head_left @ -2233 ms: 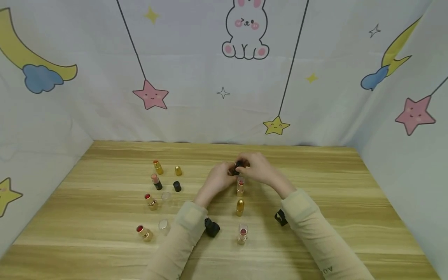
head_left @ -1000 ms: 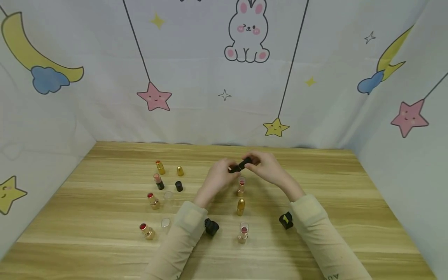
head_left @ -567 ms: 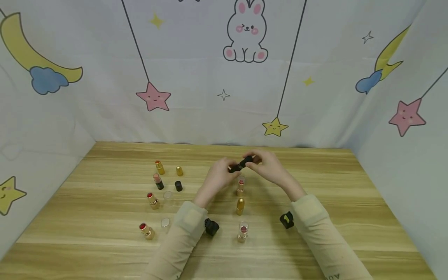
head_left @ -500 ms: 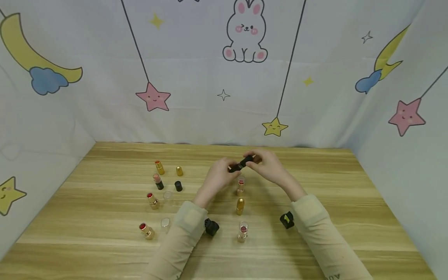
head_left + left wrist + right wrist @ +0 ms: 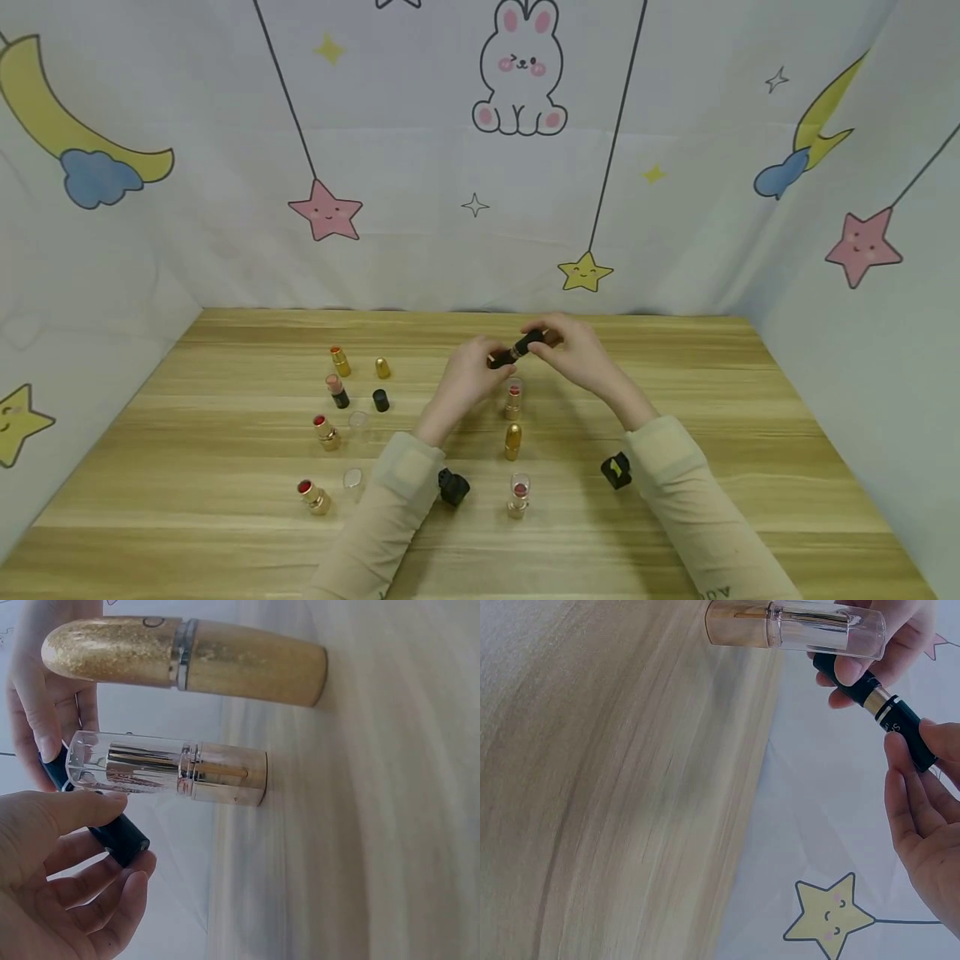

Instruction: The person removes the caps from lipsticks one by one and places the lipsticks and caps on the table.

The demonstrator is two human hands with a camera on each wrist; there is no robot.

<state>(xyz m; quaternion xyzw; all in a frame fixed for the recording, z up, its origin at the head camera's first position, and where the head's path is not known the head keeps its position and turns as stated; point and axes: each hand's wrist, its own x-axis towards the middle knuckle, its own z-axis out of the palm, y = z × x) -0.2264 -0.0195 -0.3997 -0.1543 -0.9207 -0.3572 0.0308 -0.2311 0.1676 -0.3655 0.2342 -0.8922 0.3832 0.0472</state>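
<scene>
A black lipstick (image 5: 875, 702) is held tilted above the far middle of the table, one hand at each end. Its two black parts stand slightly apart, with a gold band showing between them. My left hand (image 5: 471, 371) grips the lower left end between thumb and fingers. The upper right end, with pale lettering, is pinched by my right hand (image 5: 576, 352). Just below the hands a clear-capped lipstick (image 5: 513, 400) stands upright. Nearer stand a gold bullet-shaped lipstick (image 5: 512, 442) and another clear-capped lipstick (image 5: 518, 497).
Uncapped lipsticks form a column at left: gold (image 5: 341, 362), black (image 5: 337, 392) and two rose-gold ones, one of them nearest (image 5: 313, 497). Beside them stand a gold cap (image 5: 382, 368), a black cap (image 5: 381, 401) and clear caps (image 5: 352, 480). A printed white curtain (image 5: 420, 275) hangs behind.
My hands have turned the black lipstick into clearer view. My right hand has shifted slightly up and right, drawing its end away from the left, so the gold band shows wider.
</scene>
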